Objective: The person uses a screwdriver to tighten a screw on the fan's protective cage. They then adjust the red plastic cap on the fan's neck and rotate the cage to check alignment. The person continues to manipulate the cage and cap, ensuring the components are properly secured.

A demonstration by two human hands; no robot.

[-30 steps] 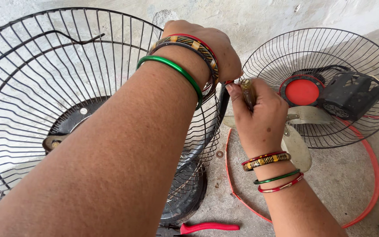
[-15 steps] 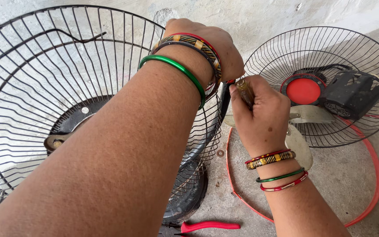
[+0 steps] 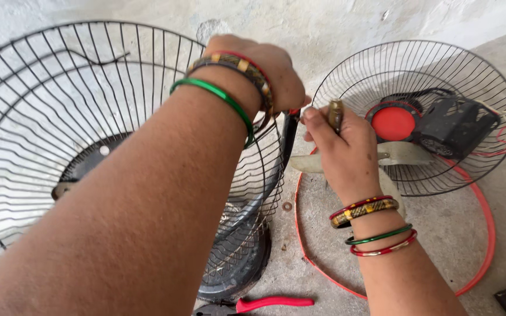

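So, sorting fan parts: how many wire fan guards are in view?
2: one large wire guard at left by the left hand, one right, behind the right hand.

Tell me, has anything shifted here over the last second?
Hardly. The right hand has eased slightly lower and rightward, still pinching a small brownish tool. The left hand stays at the rim of the big wire fan guard. The other guard, red ring and pliers haven't moved.

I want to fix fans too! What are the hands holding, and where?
The left hand grips the rim of the big cage. The right hand pinches a small brownish tool near its top; what it is cannot be told.
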